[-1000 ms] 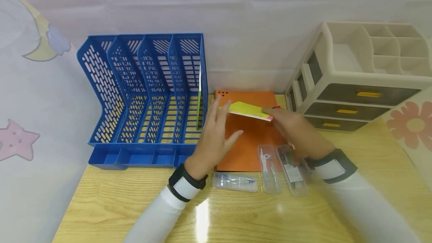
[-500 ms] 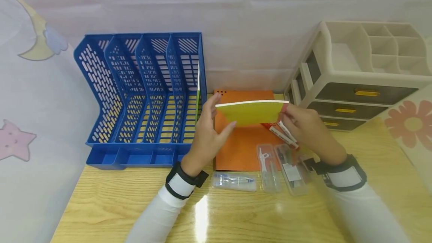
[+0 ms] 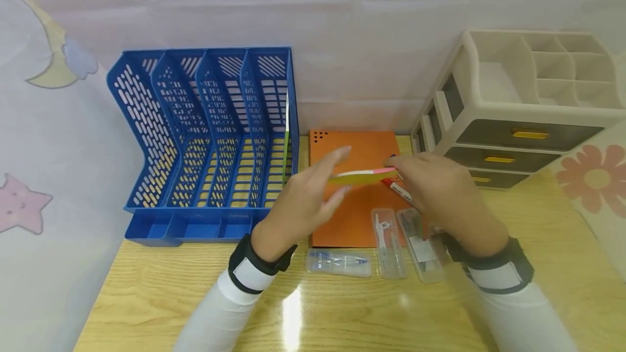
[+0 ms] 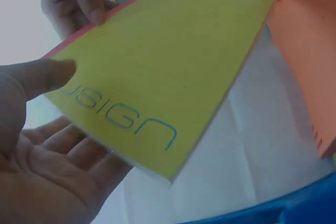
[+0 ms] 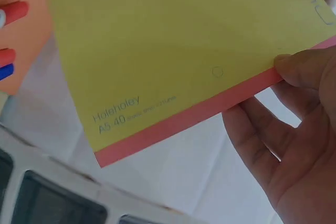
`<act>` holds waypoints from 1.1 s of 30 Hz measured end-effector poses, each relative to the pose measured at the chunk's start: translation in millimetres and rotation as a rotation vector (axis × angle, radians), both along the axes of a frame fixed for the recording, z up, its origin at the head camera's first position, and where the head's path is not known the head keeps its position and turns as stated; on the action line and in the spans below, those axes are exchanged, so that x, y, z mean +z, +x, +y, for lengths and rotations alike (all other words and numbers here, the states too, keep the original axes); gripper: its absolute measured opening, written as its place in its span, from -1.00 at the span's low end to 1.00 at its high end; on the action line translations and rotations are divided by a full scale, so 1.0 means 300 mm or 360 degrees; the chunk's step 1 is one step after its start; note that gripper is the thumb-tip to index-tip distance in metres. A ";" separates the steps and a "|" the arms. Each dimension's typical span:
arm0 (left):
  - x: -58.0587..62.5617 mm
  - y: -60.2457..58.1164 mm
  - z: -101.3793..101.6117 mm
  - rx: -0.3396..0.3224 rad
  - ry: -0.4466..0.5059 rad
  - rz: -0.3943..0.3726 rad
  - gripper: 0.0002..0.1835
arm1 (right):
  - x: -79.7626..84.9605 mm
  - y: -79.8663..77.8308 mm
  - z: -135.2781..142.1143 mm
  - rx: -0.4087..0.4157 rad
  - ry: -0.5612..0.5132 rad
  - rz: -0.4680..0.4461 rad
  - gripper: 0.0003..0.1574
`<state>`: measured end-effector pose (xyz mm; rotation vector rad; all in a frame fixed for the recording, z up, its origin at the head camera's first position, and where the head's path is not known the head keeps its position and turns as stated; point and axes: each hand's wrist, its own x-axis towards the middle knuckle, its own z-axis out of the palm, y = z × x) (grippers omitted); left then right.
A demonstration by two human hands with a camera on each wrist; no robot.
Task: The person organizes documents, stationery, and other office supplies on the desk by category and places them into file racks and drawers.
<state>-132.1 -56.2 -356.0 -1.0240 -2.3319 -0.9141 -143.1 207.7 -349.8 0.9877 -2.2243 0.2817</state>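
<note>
A yellow notebook [image 3: 359,178] with a pink spine strip is held up over the orange folder [image 3: 349,227]. My right hand [image 3: 447,197] pinches its spine edge, thumb [image 5: 302,66] on the cover and fingers behind. At the notebook's opposite end is my left hand [image 3: 298,200]. Its thumb and fairly straight fingers are spread on either side of the notebook [image 4: 173,61], with a wide gap between them; whether they touch it I cannot tell. Red-and-white items [image 3: 398,188] lie on the folder, partly hidden by my right hand.
A blue file rack [image 3: 195,208] stands left, with a thin green-and-white book [image 3: 286,145] upright in its rightmost slot. A cream drawer unit [image 3: 543,114] stands right. Clear plastic cases [image 3: 339,263] lie in front of the folder on the wooden table [image 3: 371,319].
My right hand has turned the notebook, which tilted up to show its yellow face and now appears nearly edge-on. My left hand stays beside its left end, slightly lower.
</note>
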 end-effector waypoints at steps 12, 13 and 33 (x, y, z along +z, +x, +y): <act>-0.059 -0.004 -0.019 -0.0136 0.0230 -0.0469 -0.72 | -0.022 -0.017 0.016 0.0084 -0.0122 -0.0397 -0.48; -0.063 -0.003 -0.024 -0.0136 0.0274 -0.0523 -0.74 | -0.030 -0.022 0.030 0.0048 -0.0154 -0.0470 -0.44; -0.072 0.022 -0.067 -0.0071 0.1006 -0.0719 -0.72 | -0.182 -0.016 0.118 0.0113 -0.1259 -0.1781 -0.36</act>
